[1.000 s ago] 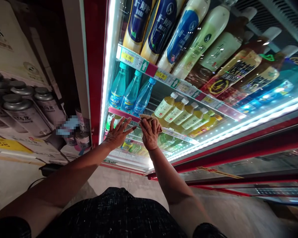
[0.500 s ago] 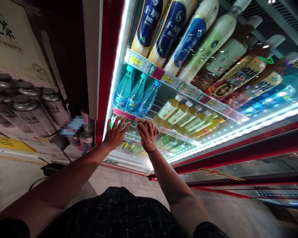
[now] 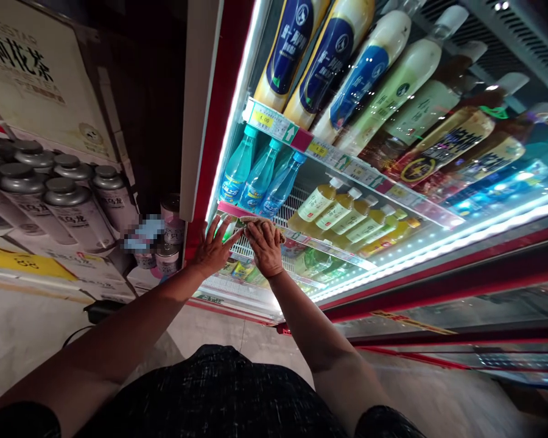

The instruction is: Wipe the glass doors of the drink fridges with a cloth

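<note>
My right hand point(image 3: 265, 248) presses a brownish cloth point(image 3: 259, 222) against the front of a wire shelf point(image 3: 284, 213) low in an open drinks cooler. Only the cloth's top edge shows above my knuckles. My left hand point(image 3: 214, 248) lies flat with spread fingers on the same shelf's left end, next to the red door frame point(image 3: 210, 152). Three blue water bottles point(image 3: 258, 179) stand just above both hands, and yellow tea bottles point(image 3: 342, 210) line the shelf to the right.
Tall yellow and white bottles point(image 3: 347, 67) fill the shelf above, with price tags point(image 3: 274, 121) on its rail. Silver cans point(image 3: 55, 194) are stacked on the left outside the cooler. The open glass door point(image 3: 461, 316) stands at the right. A black cable point(image 3: 100, 310) lies on the floor.
My right hand and the cloth have slid left along the shelf front toward my left hand. My view has shifted, so the cooler sits further right in the picture.
</note>
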A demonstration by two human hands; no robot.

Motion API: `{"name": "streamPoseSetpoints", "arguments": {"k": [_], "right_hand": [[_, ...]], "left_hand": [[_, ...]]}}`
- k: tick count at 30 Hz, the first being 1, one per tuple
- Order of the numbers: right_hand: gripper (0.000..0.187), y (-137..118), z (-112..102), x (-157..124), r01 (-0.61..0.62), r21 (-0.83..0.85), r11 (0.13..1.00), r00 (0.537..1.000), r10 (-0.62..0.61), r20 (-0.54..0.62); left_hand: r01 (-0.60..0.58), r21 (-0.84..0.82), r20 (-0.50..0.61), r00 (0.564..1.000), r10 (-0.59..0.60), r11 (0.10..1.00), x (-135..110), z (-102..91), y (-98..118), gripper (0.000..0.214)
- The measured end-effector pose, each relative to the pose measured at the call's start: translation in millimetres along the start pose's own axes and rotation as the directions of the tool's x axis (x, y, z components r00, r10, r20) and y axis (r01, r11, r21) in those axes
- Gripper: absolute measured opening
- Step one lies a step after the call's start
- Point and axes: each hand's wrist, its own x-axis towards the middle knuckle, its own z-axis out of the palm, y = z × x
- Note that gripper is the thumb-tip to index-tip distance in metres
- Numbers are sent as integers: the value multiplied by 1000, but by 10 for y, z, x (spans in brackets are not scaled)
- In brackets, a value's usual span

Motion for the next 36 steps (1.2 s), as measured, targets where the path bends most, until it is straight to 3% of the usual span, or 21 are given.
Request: {"name": "streamPoseSetpoints", "arguments": {"k": [5, 11, 15, 18, 22, 29, 36], "right_hand": [[50, -69, 57, 228, -42, -2, 999, 993, 41, -110], [47, -184, 134, 178, 28, 31, 999, 1000, -28, -15], [50, -213, 115, 282, -22, 32, 999, 1000, 22, 21], [49, -233, 130, 307, -46, 22, 999, 999, 45, 12], [48, -275, 141, 315, 18, 33, 999, 1000, -18, 1], [53, -402, 139, 579, -45, 78, 996, 996, 38, 85], [54, -515, 195, 622, 30, 107, 994, 991, -44, 123]], "left_hand": [[-44, 4, -59, 997, 44, 999, -19, -19, -45, 80], [-51, -11, -77, 996, 50, 999, -72, -19, -130, 74], [-62, -24, -75, 995, 60, 998, -95, -39, -172, 78], [-63, -55, -79, 995, 59, 996, -110, -52, -200, 71], [-45, -62, -78, 996, 41, 997, -147, -63, -243, 60], [0, -57, -29, 1000, -1, 998, -198, -88, -271, 60], [28, -29, 33, 999, -27, 999, -191, -157, -284, 50]]}}
